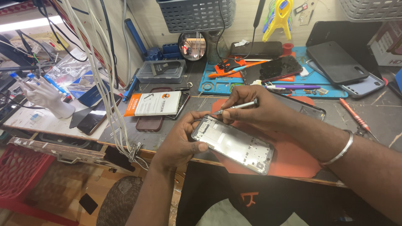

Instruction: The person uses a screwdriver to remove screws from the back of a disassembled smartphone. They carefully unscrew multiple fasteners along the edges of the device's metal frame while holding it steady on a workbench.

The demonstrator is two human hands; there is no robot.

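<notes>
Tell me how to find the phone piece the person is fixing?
Look at the orange mat on the workbench's near edge. Above it, the left hand holds the silver phone frame, opened up. Unlike the dark phones behind, it's pale metal inside.

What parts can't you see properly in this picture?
Head view only:
- Screwdriver tip: too small to tell whether it touches the phone frame.
- Screwdriver handle: hidden inside the right hand.
- Frame's left edge: covered by the left hand.
- Grey basket: cut off by the top edge.
</notes>
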